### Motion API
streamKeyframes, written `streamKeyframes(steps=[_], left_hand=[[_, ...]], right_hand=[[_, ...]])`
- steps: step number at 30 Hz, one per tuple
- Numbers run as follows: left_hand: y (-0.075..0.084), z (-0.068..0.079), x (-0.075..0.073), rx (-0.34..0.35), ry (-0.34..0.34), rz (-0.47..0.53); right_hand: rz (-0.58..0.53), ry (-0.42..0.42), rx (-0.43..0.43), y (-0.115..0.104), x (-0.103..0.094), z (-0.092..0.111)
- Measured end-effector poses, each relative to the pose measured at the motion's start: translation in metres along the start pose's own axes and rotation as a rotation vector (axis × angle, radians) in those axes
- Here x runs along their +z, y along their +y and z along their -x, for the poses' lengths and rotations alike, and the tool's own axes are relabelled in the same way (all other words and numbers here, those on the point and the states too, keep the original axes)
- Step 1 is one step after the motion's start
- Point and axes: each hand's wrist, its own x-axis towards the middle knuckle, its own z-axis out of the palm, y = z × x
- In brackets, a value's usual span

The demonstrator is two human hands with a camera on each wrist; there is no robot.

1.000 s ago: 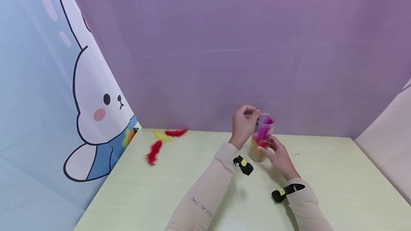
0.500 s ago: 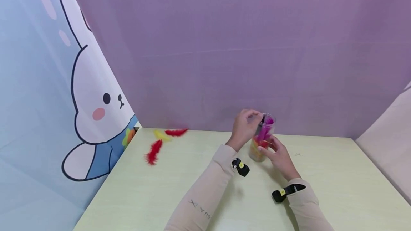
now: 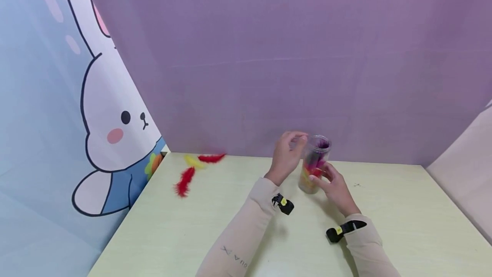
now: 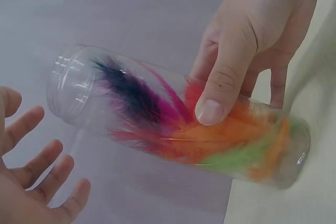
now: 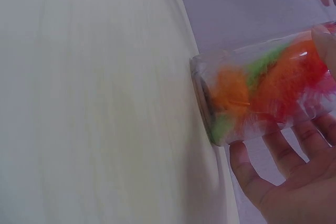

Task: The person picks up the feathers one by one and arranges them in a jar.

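A tall clear plastic jar [image 3: 307,186] stands upright on the table, its mouth uncovered. Coloured feathers fill its lower and middle part: an orange feather [image 4: 236,132], a green feather [image 4: 236,157] and a dark purple feather [image 4: 128,93] nearest the mouth, with red and magenta among them. My right hand [image 3: 338,189] grips the jar around its middle, thumb across the near side. Beside the jar's rim, on the left, is my left hand [image 3: 285,157]; in the left wrist view its fingers are spread and hold nothing.
Left on the pale table [image 3: 223,208] lie a red feather [image 3: 185,181], a yellow feather [image 3: 194,161] and another red feather [image 3: 212,158]. A purple cloth [image 3: 246,76] rises behind the table's back edge. A rabbit-print cloth [image 3: 111,140] hangs at left.
The dark feather, at my left fingertips half a second ago, now sits inside the jar. My left hand has let go and drawn slightly left. My right hand still holds the jar.
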Motion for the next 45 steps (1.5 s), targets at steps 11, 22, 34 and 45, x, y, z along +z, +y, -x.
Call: streamKeyframes(steps=[11,22,34,45], left_hand=[[-0.036,0.019,-0.019,-0.098,0.008,-0.052],[-0.070,0.042,-0.066,-0.237,-0.074,-0.234],[-0.100,0.055,-0.152,-0.341,-0.056,-0.418],[-0.129,0.062,-0.231,-0.469,0.050,-0.533]], right_hand=[[0.005,0.004,0.009,-0.003,-0.001,0.004],[-0.010,0.006,0.002,0.000,-0.004,0.003],[-0.022,0.001,0.016,0.000,-0.005,0.003],[-0.034,-0.008,0.027,0.003,-0.003,0.001]])
